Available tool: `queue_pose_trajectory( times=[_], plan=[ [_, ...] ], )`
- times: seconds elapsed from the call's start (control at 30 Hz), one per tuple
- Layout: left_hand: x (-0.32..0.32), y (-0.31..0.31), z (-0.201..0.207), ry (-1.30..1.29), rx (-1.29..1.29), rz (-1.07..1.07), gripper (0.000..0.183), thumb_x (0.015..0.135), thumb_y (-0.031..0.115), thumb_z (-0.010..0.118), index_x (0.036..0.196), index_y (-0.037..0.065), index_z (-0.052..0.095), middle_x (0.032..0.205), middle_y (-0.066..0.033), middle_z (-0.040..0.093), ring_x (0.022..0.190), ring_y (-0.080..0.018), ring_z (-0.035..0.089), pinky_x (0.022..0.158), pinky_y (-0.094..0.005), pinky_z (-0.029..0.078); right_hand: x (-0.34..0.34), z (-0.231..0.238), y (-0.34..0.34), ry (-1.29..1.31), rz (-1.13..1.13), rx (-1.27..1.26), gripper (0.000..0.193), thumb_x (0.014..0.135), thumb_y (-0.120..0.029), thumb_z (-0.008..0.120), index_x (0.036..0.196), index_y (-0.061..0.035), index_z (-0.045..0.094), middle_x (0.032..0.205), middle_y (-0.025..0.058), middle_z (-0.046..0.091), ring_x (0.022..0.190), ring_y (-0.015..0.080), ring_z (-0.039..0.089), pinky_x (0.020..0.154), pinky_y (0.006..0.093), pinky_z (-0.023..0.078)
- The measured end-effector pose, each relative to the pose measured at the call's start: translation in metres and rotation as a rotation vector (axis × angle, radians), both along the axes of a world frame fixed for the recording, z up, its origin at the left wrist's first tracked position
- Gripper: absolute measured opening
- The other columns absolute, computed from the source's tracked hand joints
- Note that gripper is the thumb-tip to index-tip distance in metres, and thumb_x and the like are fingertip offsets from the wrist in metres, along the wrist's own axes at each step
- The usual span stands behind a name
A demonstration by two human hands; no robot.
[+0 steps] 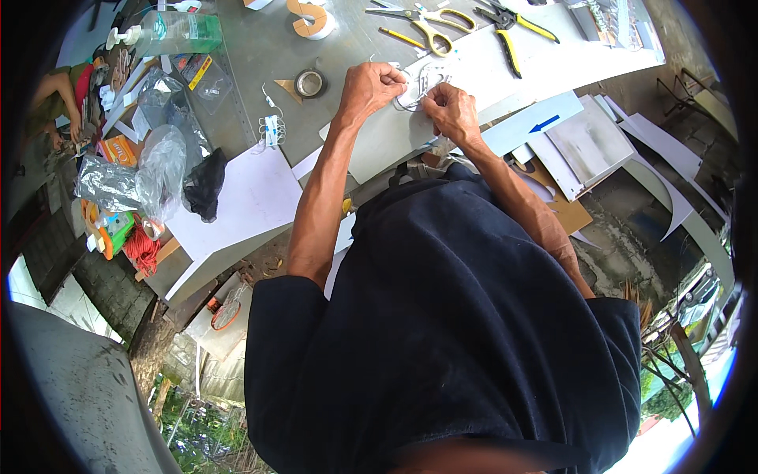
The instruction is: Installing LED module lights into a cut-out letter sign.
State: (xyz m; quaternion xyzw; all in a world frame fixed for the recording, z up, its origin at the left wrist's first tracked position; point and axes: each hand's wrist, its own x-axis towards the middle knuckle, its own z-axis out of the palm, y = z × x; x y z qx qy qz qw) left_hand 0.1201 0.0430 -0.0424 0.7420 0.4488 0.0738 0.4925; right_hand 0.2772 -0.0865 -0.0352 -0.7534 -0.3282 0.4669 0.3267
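Observation:
Over the work table, my left hand (371,88) is closed in a pinch on a thin white wire (406,103). My right hand (453,113) is also closed, its fingertips pinching the wire a little to the right. The tiny ends between the fingers are too small to make out. Just beyond and between both hands lies a looped bundle of white wire with small modules (432,76). Farther off rest scissors (433,28) with tan handles, a yellow pencil (401,37) and yellow-and-black pliers (507,43).
Left of my hands are a tape roll (309,83), another wired module bundle (272,131) and a tan-and-white curved piece (311,20). Plastic bags (162,170) and a green liquid pump bottle (180,33) crowd the left side. Another person's arm (59,99) shows at far left.

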Motion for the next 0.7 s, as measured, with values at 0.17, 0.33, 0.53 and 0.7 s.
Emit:
queue_pose_trajectory(
  times=[0.17, 0.33, 0.53, 0.7],
  plan=[
    [-0.001, -0.005, -0.002, -0.04, 0.012, 0.059, 0.02, 0.08, 0.013, 0.085, 0.097, 0.005, 0.081, 0.081, -0.0073, 0.078, 0.073, -0.0115, 0.072, 0.068, -0.0264, 0.057, 0.001, 0.003, 0.002, -0.002, 0.003, 0.0, 0.018, 0.087, -0.019, 0.069, 0.086, -0.0008, 0.069, 0.067, 0.0045, 0.069, 0.046, 0.0133, 0.064, 0.048, 0.0296, 0.053],
    [-0.003, -0.003, -0.009, -0.052, 0.078, 0.028, 0.019, 0.08, 0.014, 0.085, 0.096, 0.006, 0.081, 0.081, -0.0072, 0.077, 0.073, -0.0122, 0.072, 0.068, -0.0263, 0.057, -0.001, 0.006, 0.003, 0.003, -0.018, 0.01, 0.018, 0.088, -0.016, 0.069, 0.083, 0.0006, 0.069, 0.064, 0.0049, 0.068, 0.045, 0.0132, 0.063, 0.045, 0.0303, 0.052],
    [-0.009, -0.011, -0.019, -0.144, 0.094, 0.089, 0.021, 0.08, 0.016, 0.083, 0.098, 0.007, 0.08, 0.081, -0.0083, 0.077, 0.072, -0.0165, 0.073, 0.069, -0.029, 0.057, -0.003, 0.001, 0.003, 0.0, 0.007, 0.045, 0.019, 0.088, -0.016, 0.069, 0.082, 0.0017, 0.068, 0.063, 0.0059, 0.068, 0.046, 0.0138, 0.064, 0.044, 0.0302, 0.051],
    [-0.015, -0.04, -0.012, -0.329, 0.267, 0.121, 0.023, 0.081, 0.012, 0.082, 0.103, 0.008, 0.078, 0.091, -0.0062, 0.073, 0.079, -0.0171, 0.07, 0.07, -0.0305, 0.055, -0.001, 0.001, 0.002, -0.002, 0.009, 0.033, 0.02, 0.088, -0.016, 0.07, 0.083, 0.0024, 0.069, 0.065, 0.0066, 0.07, 0.046, 0.0139, 0.064, 0.044, 0.0301, 0.051]
  ],
)
